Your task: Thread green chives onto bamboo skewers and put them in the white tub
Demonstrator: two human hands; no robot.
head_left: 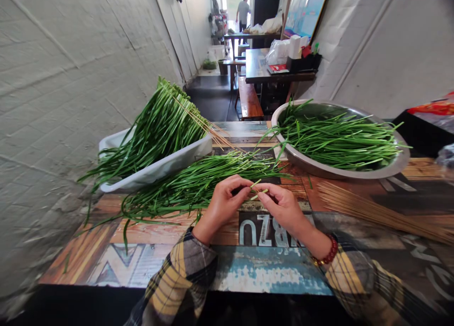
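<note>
My left hand (222, 204) pinches the pale stem ends of a bunch of green chives (198, 177) that lies across the table toward the left. My right hand (282, 208) is closed too, pinching a short pale stalk (258, 193) right beside the left fingertips. Both hands meet over the middle of the patterned wooden table (149, 264). A red bead bracelet (329, 253) sits on my right wrist.
A white tray (156, 167) at the left holds skewered chives. A large metal bowl (340, 171) of loose chives stands at the right. Bamboo skewers (376, 212) lie on the table's right side. A person stands far back in the corridor, past benches and tables.
</note>
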